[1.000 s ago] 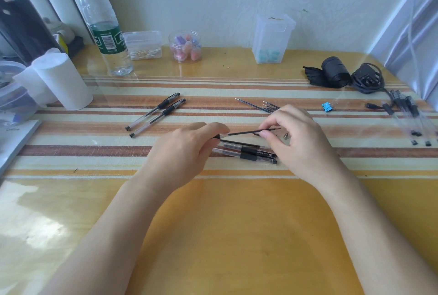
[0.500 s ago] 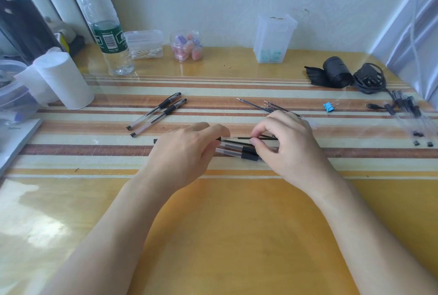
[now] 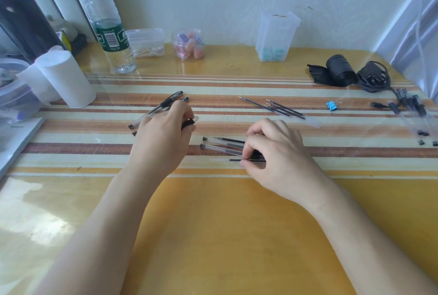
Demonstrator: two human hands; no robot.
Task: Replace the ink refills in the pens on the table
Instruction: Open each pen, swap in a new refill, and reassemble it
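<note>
Your right hand (image 3: 272, 152) pinches the refill (image 3: 237, 159) near the surface's middle; your left hand (image 3: 163, 138) squeezes a pen tip piece (image 3: 189, 122); slide gently.

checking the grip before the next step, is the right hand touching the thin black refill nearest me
Touching. The head view shows the right hand with fingertips pinched on the black refill, whose free end sticks out to the left just over the table.
</note>
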